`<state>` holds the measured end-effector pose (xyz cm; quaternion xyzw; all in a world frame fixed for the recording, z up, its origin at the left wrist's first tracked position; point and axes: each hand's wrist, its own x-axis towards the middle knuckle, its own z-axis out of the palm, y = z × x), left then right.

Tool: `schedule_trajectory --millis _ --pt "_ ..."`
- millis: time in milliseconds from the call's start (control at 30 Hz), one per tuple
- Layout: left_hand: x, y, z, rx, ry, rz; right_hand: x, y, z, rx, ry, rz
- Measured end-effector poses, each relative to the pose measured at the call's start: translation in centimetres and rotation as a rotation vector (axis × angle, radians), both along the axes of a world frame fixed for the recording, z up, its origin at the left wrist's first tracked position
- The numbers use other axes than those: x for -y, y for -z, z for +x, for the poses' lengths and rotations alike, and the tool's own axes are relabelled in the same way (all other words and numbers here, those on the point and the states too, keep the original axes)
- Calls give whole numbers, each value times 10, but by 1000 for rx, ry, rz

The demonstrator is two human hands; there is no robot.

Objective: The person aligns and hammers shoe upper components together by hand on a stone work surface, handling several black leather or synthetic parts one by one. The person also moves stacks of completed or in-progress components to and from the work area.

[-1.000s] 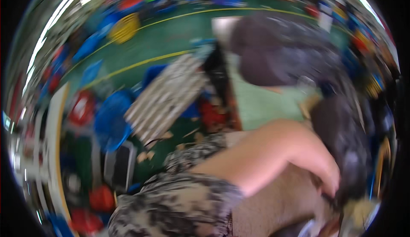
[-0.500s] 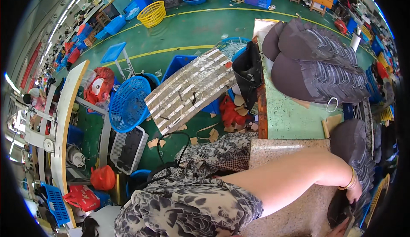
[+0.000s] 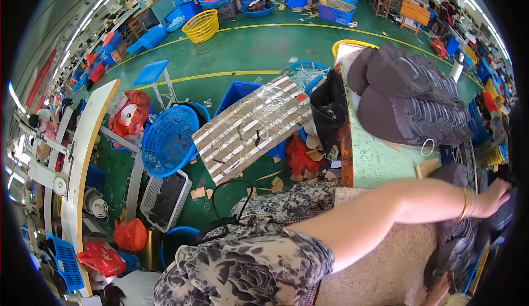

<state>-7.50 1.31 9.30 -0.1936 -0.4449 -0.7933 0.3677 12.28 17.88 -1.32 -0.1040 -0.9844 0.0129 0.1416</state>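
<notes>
My left arm, with gold-coloured bangles at the wrist, stretches across to the right edge. My left hand (image 3: 492, 199) is there with its fingers bent, over dark pieces; what lies in them is hidden. At the bottom right, only part of my right hand (image 3: 439, 290) shows, its fingers closed at the lower edge of a dark grey rounded piece (image 3: 437, 259). Overlapping stacks of similar dark grey pieces (image 3: 394, 116) lie fanned on the pale green tabletop (image 3: 380, 165). More dark pieces (image 3: 454, 231) hang or lie below my left forearm.
A white loop (image 3: 427, 148) lies beside the stacks. Near the table's left edge hangs a black bag (image 3: 329, 107). Further left are a striped board (image 3: 253, 127), a blue basket (image 3: 168, 140) and a grey crate (image 3: 164, 198). Scraps litter the green floor (image 3: 248, 41).
My left hand has moved up and outward to the right edge, away from my right hand. The right hand stays at the bottom right. The view has shifted slightly.
</notes>
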Motion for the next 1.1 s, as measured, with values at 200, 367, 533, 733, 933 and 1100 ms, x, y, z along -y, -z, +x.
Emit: schedule_trajectory --millis 200,367,533,733,933,1100 --pt "184 -19 104 -833 127 -1421 21 -18 7 40 39 -91" --pt "242 142 239 -1016 561 -1556 103 -58 62 -32 92 -488" --pt "205 138 226 -935 549 -1608 157 -44 127 93 81 -754" --pt "168 165 186 -861 534 -1311 202 -33 214 246 230 -997" --pt "244 148 147 -62 1408 -1198 280 -63 161 301 -309 -281" --pt "230 120 155 -142 1366 -1429 264 -40 160 287 -262 -806"
